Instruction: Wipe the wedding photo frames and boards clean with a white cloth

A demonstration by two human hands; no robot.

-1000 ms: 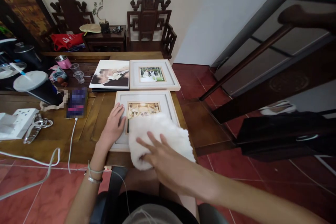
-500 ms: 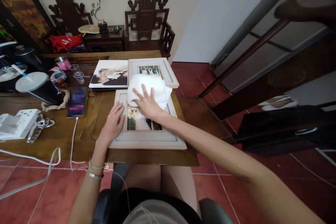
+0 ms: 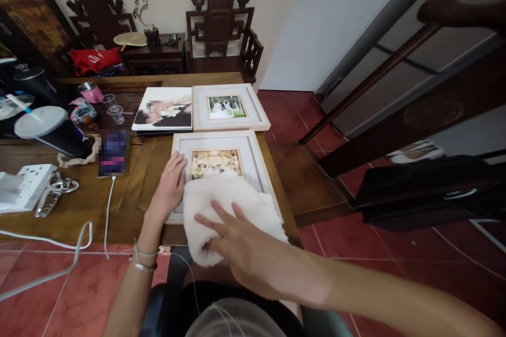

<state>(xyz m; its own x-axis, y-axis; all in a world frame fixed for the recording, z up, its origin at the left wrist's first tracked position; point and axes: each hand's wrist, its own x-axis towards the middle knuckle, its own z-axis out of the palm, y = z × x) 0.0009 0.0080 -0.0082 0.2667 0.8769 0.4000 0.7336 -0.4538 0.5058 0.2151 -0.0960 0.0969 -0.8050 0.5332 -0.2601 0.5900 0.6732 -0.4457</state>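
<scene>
A framed photo lies face up at the table's near edge. My left hand rests along its left side, fingers stretched out on the frame. Over the frame's lower part spreads a white towel, which also hangs past the table edge towards my lap. My right hand grips the towel from above, the thumb tucked into a fold. Behind lie a second framed photo and, left of it, a photo album with a picture on its cover.
To the left stand a black cup with a straw, a phone on a white cable, a power strip and a clear hair clip. A pink cup is farther back. A dark wooden chair stands beyond the table.
My right hand has drawn the towel towards me, from the top of the near frame down over its lower edge. Both photos' upper parts are uncovered. My left hand stays in place.
</scene>
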